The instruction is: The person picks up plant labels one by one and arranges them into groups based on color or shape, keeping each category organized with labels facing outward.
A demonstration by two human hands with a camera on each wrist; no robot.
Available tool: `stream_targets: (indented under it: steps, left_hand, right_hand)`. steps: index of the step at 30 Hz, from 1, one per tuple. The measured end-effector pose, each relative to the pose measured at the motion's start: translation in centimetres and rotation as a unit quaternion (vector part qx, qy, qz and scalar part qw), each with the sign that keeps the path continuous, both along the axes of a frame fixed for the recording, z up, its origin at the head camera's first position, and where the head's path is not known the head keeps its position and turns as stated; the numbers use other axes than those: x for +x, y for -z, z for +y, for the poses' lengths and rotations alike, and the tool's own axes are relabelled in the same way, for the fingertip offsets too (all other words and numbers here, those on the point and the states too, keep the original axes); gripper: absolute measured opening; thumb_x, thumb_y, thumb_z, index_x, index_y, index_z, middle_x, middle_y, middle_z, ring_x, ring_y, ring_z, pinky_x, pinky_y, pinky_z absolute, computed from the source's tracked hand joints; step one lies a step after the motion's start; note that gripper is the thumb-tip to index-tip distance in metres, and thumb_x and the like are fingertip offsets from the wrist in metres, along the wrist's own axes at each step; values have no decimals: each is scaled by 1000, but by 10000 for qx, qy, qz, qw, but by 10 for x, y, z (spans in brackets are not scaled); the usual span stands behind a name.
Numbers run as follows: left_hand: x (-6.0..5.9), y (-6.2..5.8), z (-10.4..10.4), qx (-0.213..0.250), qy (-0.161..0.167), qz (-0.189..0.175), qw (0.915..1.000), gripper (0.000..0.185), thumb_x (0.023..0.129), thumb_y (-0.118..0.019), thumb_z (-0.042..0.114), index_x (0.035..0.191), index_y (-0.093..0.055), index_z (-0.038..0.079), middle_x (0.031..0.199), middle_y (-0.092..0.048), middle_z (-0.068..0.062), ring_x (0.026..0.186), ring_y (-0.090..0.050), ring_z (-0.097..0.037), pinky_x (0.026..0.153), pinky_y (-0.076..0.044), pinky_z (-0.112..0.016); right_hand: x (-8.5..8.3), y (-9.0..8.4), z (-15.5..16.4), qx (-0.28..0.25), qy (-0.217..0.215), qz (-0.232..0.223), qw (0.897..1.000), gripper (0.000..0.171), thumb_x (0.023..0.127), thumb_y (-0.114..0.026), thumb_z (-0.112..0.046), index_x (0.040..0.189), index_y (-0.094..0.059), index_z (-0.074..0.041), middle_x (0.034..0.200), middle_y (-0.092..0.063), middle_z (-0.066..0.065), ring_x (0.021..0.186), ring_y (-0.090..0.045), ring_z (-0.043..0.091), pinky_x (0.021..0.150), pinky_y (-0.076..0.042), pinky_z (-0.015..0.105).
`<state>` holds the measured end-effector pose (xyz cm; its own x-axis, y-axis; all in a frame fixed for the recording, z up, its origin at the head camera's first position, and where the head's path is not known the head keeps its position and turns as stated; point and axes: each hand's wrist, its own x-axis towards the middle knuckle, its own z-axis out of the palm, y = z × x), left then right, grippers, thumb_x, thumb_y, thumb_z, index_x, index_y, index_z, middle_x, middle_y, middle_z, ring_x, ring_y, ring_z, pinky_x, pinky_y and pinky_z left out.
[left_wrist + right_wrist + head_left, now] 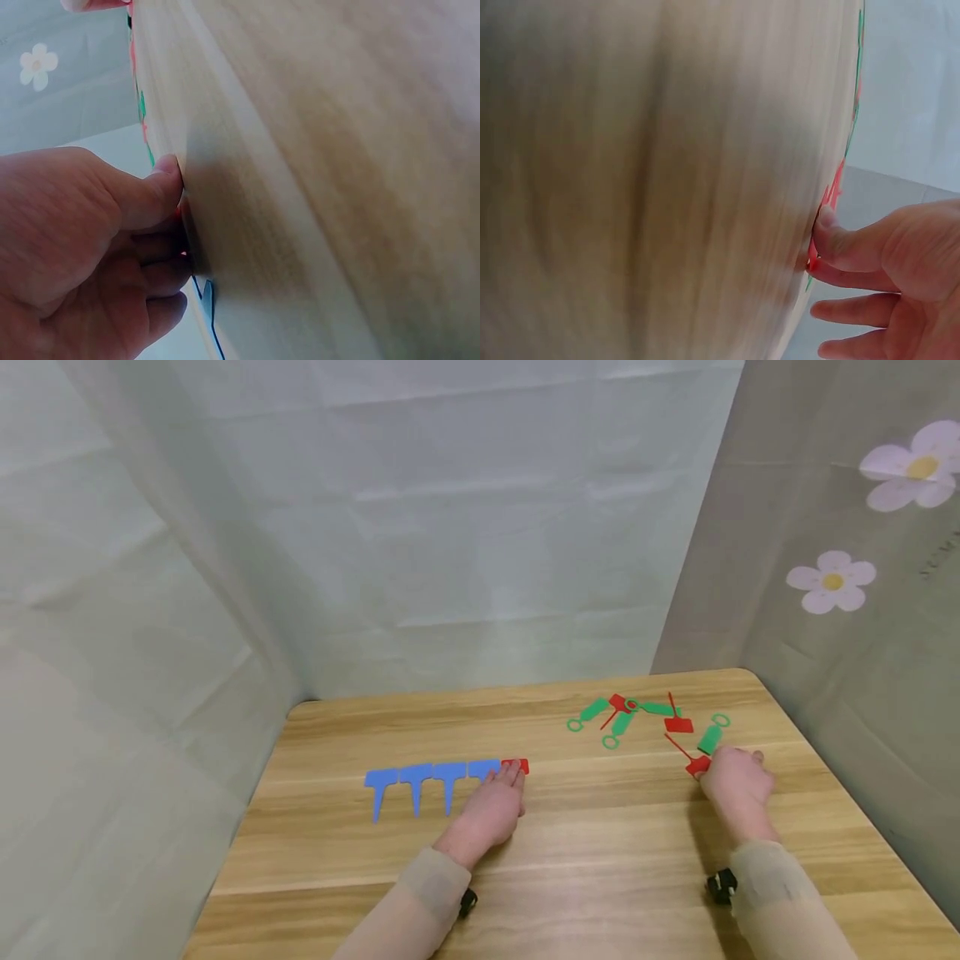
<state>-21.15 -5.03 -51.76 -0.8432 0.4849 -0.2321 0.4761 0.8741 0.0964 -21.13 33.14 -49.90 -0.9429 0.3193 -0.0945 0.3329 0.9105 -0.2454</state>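
The wooden table (600,852) carries two groups of flat plastic tags. The landmark for all positions below is the row of four blue T-shaped tags (431,781), laid side by side near the middle of the table, heads level and stems pointing toward the person.

Left hand (495,810): lies palm down at the right end of the blue row, fingers extended and close together. The fingertips (513,772) press on a red tag (516,766) that sits touching the last blue head, continuing the row. Only the head of this red tag is visible; the rest is covered by the hand. In the left wrist view the thumb (154,196) and curled-under fingers bear against the table surface with a trace of red between them; whether the tag is pinched or only pressed flat cannot be told.

Right hand (738,785): well to the right of the blue row, lowered onto the table with fingers bent. Thumb and forefinger meet at the head of a second red tag (696,765), whose thin stem runs up and to the left. The right wrist view shows the thumb (840,244) against red plastic at the table surface.

Beyond the right hand, farther from the blue row, lies a loose scatter of green loop tags (611,718) mixed with further red tags (678,722), several overlapping
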Motion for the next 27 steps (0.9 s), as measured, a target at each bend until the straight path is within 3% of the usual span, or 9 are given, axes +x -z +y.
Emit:
stream_targets:
  steps: [4,9,14,18,22,27]
  left_hand:
    - [1,1,0,2,1,5,10000,60,112,-59,25,162,-41,-3,173,-32,-15,160,-30,-30,129,-27,-45]
    - [2,1,1,45,18,7,10000,59,112,-59,24,162,-42,-3,173,-32,-14,159,-30,-30,129,-27,-45]
    - [2,-2,1,24,-10,-77,10000,59,112,-59,24,162,-41,-2,173,-31,-14,160,-30,-30,129,-27,-45]
    - [0,-4,2,-31,-1,-91,10000,60,112,-58,25,163,-40,-2,174,-29,-14,160,-28,-30,129,-26,-45]
    - [-2,-4,2,-42,13,-60,10000,60,112,-57,26,163,-40,-2,174,-29,-14,160,-28,-30,129,-25,-45]
    - [-1,-2,1,-84,31,-47,9999,60,112,-57,26,163,-40,-2,174,-30,-13,160,-29,-29,129,-26,-44]
  right_hand:
    - [1,1,6,-221,-20,28,9997,27,92,-79,-24,86,-67,1,96,-64,33,102,-54,55,72,-50,66]
    - [5,2,16,-751,-4,-12,9972,36,88,-86,-29,99,-65,-2,91,-66,21,91,-61,44,66,-49,53]
    - [6,0,16,-1147,-515,-65,9921,46,93,-83,-35,110,-64,3,99,-67,22,90,-60,40,69,-47,46]
    - [7,-4,10,-1548,-782,-96,9848,45,99,-77,-37,116,-67,4,95,-68,18,85,-59,35,68,-46,41]
    - [10,-9,1,-1811,-826,60,9800,44,102,-73,-42,117,-70,0,105,-68,21,92,-59,36,70,-44,39]
    - [12,-12,-9,-2057,-777,324,9750,53,101,-72,-51,115,-71,0,129,-65,30,109,-57,45,71,-45,39]
